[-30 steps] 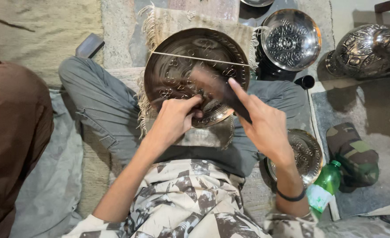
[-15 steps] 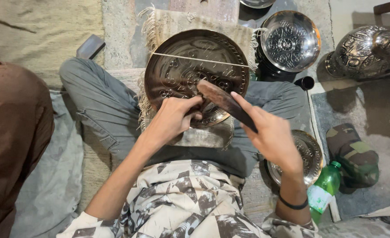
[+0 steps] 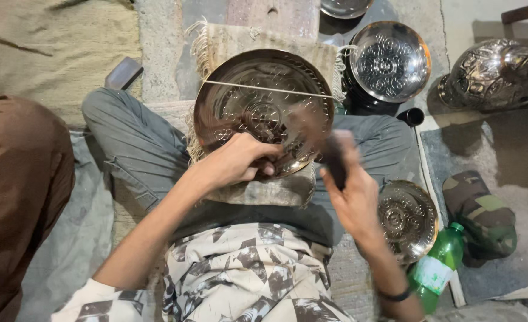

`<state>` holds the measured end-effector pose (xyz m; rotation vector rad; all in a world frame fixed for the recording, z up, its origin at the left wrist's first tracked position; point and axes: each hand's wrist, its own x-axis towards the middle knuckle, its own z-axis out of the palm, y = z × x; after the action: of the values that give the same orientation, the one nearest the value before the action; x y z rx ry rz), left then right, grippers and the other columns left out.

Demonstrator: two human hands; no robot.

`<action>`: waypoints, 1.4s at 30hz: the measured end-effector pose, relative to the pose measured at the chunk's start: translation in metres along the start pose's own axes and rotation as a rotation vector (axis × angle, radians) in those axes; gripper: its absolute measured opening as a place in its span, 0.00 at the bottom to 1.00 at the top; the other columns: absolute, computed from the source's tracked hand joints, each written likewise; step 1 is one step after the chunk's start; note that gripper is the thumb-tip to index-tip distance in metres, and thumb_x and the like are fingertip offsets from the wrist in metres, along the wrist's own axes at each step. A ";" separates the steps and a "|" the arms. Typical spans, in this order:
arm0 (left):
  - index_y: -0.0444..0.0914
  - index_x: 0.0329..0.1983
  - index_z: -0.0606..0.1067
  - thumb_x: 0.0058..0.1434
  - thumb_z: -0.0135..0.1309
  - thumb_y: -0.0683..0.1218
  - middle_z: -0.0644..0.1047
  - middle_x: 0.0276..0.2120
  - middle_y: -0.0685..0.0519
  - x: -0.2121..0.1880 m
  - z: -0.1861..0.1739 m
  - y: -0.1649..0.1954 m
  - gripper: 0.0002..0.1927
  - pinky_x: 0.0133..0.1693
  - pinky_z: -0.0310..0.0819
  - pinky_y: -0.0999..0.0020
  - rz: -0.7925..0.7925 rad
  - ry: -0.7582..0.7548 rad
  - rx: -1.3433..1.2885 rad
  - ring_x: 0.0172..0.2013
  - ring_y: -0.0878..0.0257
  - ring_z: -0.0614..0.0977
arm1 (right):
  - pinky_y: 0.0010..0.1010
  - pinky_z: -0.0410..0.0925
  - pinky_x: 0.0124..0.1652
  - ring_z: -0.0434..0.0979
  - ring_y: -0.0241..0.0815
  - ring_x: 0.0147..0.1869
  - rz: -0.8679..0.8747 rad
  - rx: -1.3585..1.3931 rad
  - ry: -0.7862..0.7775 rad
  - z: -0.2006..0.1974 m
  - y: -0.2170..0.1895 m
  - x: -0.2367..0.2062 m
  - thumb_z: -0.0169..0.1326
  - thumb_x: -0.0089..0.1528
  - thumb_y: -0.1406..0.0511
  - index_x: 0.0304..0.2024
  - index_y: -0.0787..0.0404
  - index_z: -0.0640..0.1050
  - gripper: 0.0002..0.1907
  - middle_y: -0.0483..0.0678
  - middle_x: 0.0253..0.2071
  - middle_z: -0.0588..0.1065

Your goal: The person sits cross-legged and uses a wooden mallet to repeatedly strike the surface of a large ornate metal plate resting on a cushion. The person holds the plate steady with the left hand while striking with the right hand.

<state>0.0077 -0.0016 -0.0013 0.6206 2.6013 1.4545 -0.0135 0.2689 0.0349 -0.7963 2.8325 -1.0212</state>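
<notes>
Blur smears my right hand [image 3: 350,194] and the dark mallet [image 3: 317,140] its fingers clamp, so I cannot read the head's shape. My left hand [image 3: 240,161] curls tight on a small tool I cannot make out, touching the round engraved brass tray [image 3: 234,101] on my lap.

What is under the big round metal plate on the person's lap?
Under the big engraved plate a fringed woven mat shows at its edges, resting on grey trousers. Whatever lies beneath the plate's middle is covered.
</notes>
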 end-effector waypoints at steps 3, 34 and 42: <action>0.34 0.52 0.75 0.39 0.55 0.31 0.83 0.33 0.44 0.001 -0.004 -0.001 0.32 0.40 0.78 0.59 0.024 -0.065 0.021 0.37 0.48 0.86 | 0.39 0.74 0.41 0.81 0.55 0.42 0.238 0.171 0.040 0.012 -0.003 -0.016 0.57 0.65 0.66 0.79 0.52 0.49 0.44 0.62 0.44 0.79; 0.35 0.54 0.75 0.41 0.60 0.33 0.83 0.36 0.46 -0.008 -0.004 0.005 0.32 0.41 0.77 0.57 0.110 0.046 0.116 0.38 0.46 0.84 | 0.39 0.73 0.40 0.80 0.50 0.40 -0.013 0.129 0.150 0.006 -0.013 0.000 0.58 0.65 0.69 0.76 0.50 0.58 0.39 0.49 0.39 0.77; 0.35 0.54 0.75 0.44 0.54 0.32 0.83 0.33 0.45 -0.017 0.003 0.006 0.29 0.41 0.79 0.59 -0.018 0.143 0.035 0.37 0.49 0.85 | 0.39 0.72 0.46 0.78 0.56 0.48 -0.239 0.032 0.191 -0.008 -0.004 0.022 0.57 0.62 0.70 0.73 0.50 0.58 0.38 0.59 0.48 0.76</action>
<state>0.0254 -0.0030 0.0007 0.5132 2.7378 1.5033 -0.0327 0.2605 0.0469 -1.1123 2.9194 -1.2304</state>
